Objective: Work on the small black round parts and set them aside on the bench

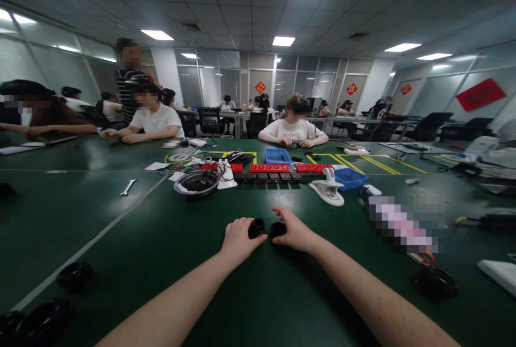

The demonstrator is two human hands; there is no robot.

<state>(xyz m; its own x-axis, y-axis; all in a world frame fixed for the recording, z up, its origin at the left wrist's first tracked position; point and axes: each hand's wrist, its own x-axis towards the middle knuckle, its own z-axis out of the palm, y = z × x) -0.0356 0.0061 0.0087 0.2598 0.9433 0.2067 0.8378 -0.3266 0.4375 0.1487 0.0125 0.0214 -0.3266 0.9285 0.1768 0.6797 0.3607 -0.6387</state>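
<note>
Wrench (128,188) on green tabletop (161,234). Metal bowl (195,194), inside hard to make out, just beside white stand (227,179). Blue tray (278,157) behind red strips (270,168); seated person (296,130) opposite.

This is an office-like workroom: a tiled ceiling (237,13) with flat lights (284,41), glass partitions (297,79) and black office chairs (209,120) suggest an office, while the long green surface (173,234) carries a wrench (128,188), cables (179,158) and blue trays (352,184), as in a workshop. Several people (294,132) sit around the room, with red decorations (481,94) hanging behind them.
</note>
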